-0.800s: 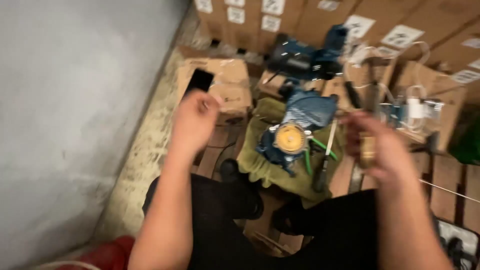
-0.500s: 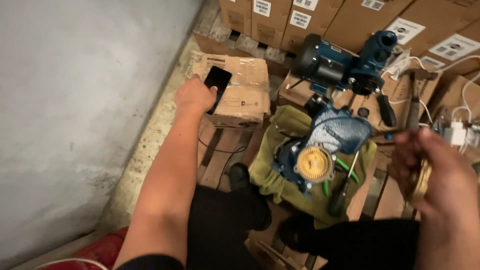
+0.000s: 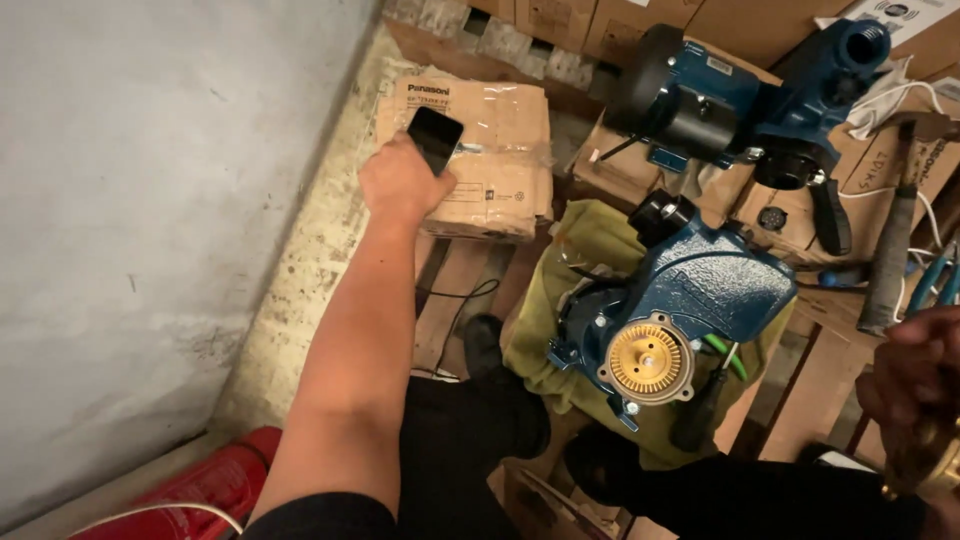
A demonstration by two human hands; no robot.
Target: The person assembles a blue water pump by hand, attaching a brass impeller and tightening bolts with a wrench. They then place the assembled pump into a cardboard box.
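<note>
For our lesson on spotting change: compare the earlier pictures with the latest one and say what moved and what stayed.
The left hand reached forward to the cardboard box and took hold of the black phone. The right hand kept its brass part. The blue pump stayed on the cloth.

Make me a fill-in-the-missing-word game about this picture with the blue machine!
1. The left hand touches a black ____ lying on the cardboard box.
2. The pump on the green cloth is painted ____.
3. The round impeller on its front is ____ coloured.
4. A ____ cylinder lies by the wall.

Missing words: phone; blue; gold; red
</note>
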